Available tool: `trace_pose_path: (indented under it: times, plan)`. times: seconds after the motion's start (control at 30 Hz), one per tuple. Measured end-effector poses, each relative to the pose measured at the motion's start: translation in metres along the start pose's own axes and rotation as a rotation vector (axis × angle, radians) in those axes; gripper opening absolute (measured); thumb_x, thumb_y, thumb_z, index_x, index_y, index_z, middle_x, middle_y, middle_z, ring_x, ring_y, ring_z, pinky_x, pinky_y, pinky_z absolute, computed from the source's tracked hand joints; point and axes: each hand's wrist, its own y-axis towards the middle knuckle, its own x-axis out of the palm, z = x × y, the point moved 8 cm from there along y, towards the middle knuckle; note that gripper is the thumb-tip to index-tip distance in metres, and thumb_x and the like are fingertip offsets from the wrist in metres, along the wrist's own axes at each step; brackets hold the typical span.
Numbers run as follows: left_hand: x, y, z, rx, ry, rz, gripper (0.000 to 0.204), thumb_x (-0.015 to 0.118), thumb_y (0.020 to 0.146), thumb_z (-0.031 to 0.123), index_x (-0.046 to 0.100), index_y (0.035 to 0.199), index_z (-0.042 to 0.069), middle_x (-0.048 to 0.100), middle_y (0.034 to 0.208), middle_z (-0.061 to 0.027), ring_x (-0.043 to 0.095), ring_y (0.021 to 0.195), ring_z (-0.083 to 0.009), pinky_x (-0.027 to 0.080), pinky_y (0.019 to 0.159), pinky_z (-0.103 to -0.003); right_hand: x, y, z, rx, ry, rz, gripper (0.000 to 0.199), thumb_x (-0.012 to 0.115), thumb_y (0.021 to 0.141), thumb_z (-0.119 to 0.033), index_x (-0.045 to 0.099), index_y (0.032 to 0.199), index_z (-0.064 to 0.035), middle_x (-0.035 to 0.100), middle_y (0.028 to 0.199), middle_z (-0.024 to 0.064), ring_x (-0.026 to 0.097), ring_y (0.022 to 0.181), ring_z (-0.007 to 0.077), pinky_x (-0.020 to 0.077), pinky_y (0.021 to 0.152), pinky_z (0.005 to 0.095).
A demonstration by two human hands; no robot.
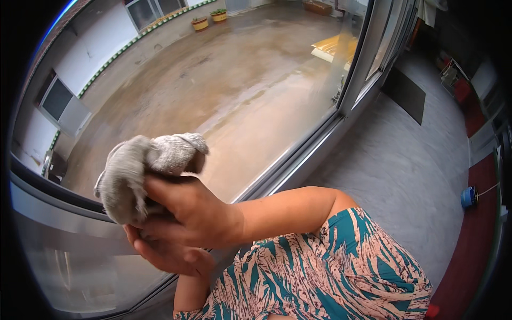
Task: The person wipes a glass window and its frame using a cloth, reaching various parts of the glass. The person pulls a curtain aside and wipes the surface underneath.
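Observation:
A bunched grey-white cloth (125, 176) is held up in front of the window glass, its left part smeared by motion. My right hand (194, 210) reaches across from the right and is closed round the lower side of the cloth, thumb uppermost. Just beneath it, my left hand (170, 257) comes up from below, its fingertips at the bottom of the cloth. The left fingers are partly hidden behind the right hand and the cloth, and they appear to grip the cloth from underneath.
A metal-framed window (320, 136) runs diagonally past my hands. Beyond the glass lies a wet courtyard (213, 80) with two yellow flowerpots (209, 20). Indoors on the right are a grey floor (368, 154), a dark mat (405, 95) and a blue container (469, 197).

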Motion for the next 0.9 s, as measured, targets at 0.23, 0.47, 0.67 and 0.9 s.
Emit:
trace_pose_path:
  times: [0.23,0.47,0.67,0.9]
  plan:
    - [-0.010,-0.052,-0.050,0.086,0.572,0.026,0.067,0.038,0.103,0.043,0.016,0.149,0.000,0.019,0.152,-0.0227,0.028,0.139,-0.0357,0.026,0.113,-0.046,0.022,-0.028,0.022,0.218,0.124,-0.279,0.045,0.053,0.086,-0.007,0.053,0.131,-0.0036,0.063,0.113,0.0197,0.062,0.105,0.0324,0.0462,0.094,0.0365]
    - [-0.020,-0.066,-0.057,0.158,0.733,-0.131,0.073,0.075,0.084,0.031,0.040,0.136,-0.006,0.048,0.132,-0.0233,0.047,0.118,-0.0414,0.036,0.099,-0.051,-0.014,-0.079,0.037,0.327,-0.252,-0.320,0.038,0.067,0.086,-0.013,0.059,0.121,-0.0033,0.067,0.104,0.0167,0.067,0.091,0.0283,0.0536,0.077,0.0363]
    - [-0.083,-0.024,-0.073,-0.067,0.465,0.266,0.065,0.063,0.093,0.011,0.023,0.141,-0.005,0.042,0.133,-0.0223,0.053,0.112,-0.0282,0.044,0.096,-0.038,-0.201,-0.047,-0.061,-0.002,-1.079,0.381,0.032,0.066,0.083,-0.001,0.064,0.114,-0.0069,0.067,0.112,0.0071,0.062,0.104,0.0180,0.0476,0.077,0.0274]
    - [-0.062,-0.081,-0.142,-0.138,0.232,0.372,0.056,0.063,0.093,0.008,0.027,0.134,-0.003,0.045,0.124,-0.0185,0.052,0.108,-0.0249,0.044,0.095,-0.036,-0.303,-0.009,-0.128,-0.346,-1.727,0.637,0.070,0.068,0.088,-0.042,0.043,0.136,0.0028,0.047,0.136,0.0243,0.044,0.128,0.0365,0.0344,0.109,0.0434]
